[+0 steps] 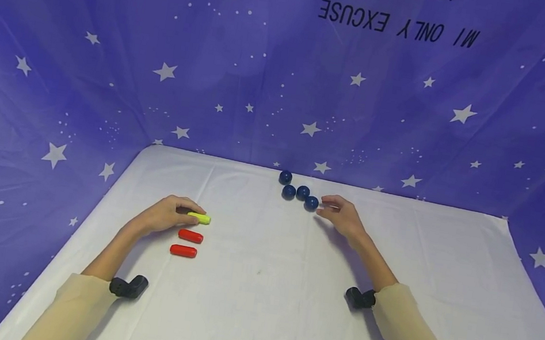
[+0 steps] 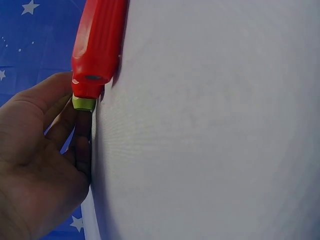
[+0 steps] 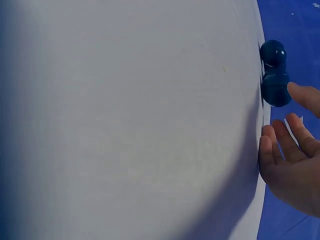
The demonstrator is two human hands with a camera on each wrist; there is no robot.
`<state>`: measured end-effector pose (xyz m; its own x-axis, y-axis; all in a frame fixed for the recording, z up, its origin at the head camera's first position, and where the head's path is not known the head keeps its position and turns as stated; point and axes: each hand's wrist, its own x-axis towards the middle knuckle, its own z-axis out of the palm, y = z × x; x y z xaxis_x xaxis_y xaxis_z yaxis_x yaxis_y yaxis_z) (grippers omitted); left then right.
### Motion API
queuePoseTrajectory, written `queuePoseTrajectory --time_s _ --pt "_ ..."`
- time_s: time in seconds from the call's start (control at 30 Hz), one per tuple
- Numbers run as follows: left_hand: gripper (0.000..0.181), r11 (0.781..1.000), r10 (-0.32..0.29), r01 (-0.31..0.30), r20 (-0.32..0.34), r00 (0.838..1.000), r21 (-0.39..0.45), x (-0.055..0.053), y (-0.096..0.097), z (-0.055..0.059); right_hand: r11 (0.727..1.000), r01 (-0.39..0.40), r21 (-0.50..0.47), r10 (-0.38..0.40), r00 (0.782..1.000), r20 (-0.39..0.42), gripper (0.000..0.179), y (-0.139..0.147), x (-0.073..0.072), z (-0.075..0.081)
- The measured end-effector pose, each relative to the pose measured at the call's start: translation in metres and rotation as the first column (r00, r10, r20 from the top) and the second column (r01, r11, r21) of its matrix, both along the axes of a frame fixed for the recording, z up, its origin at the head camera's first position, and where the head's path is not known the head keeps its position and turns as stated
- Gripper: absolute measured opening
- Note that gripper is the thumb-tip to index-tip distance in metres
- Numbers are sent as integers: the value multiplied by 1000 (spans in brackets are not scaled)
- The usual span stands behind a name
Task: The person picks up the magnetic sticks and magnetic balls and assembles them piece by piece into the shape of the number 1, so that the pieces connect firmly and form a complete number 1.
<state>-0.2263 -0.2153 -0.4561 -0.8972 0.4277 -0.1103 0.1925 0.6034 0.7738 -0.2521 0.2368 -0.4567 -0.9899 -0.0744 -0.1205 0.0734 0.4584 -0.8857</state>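
Observation:
My left hand (image 1: 167, 214) pinches a short yellow-green plastic stick (image 1: 201, 218) between thumb and fingers, low over the white table; its near end is hidden by the hand. Nearer to me lie two short red plastic sticks (image 1: 190, 236) with blunt ends, side by side. In the left wrist view a ridged red stick (image 2: 100, 45) covers most of the yellow-green one. My right hand (image 1: 344, 218) is beside a cluster of several dark blue balls (image 1: 303, 193). Its thumb and fingers are spread near the closest ball (image 1: 311, 203), and nothing is in its grasp.
A white cloth (image 1: 251, 318) covers the table. Purple-blue fabric (image 1: 275, 77) with stars and lettering stands up behind it and at both sides. The balls lie close to the table's far edge. A black wrist camera (image 1: 129, 286) sits at each sleeve cuff.

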Motion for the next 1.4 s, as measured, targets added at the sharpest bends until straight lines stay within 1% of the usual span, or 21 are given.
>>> queuePoseTrajectory --time_s 0.13,0.2,0.37,0.53,0.7,0.87,1.03,1.13,1.2,1.3,1.4 --pt "26 1000 6 -6 16 1000 7 0 1 -1 1000 -12 -6 12 1000 18 53 -5 -5 -1" --pt "27 1000 2 -2 18 1000 12 0 1 -1 1000 -25 -11 25 1000 18 54 -7 -7 0" --pt "28 1000 -5 4 22 1000 15 0 0 -1 1000 -25 -3 26 1000 15 56 -12 -10 1" --pt "28 1000 -6 5 28 1000 22 -1 0 0 1000 -9 23 9 1000 15 52 -15 -11 3" --pt "27 999 -31 31 22 999 33 -1 2 1 1000 3 29 -3 1000 21 47 -17 -13 2" --pt "25 999 -51 51 3 999 19 -1 2 4 1000 11 6 -12 999 39 45 -16 -15 -1" --pt "23 997 -72 72 10 997 4 -2 4 7 1000 17 -18 -15 998 64 46 -12 -18 -1" --pt "21 996 -85 85 1 996 -23 -4 5 7 1000 22 -14 -21 997 74 46 -10 -18 -1" --pt "21 995 -92 90 -21 996 -50 -5 7 7 1000 21 -4 -21 997 76 46 -9 -17 -1" --pt "20 994 -79 76 -32 996 -76 -6 10 8 1000 25 -4 -25 996 86 46 -9 -17 -1" --pt "20 996 -50 48 -33 998 -70 -8 14 8 1000 20 -9 -19 996 89 45 -10 -18 0"
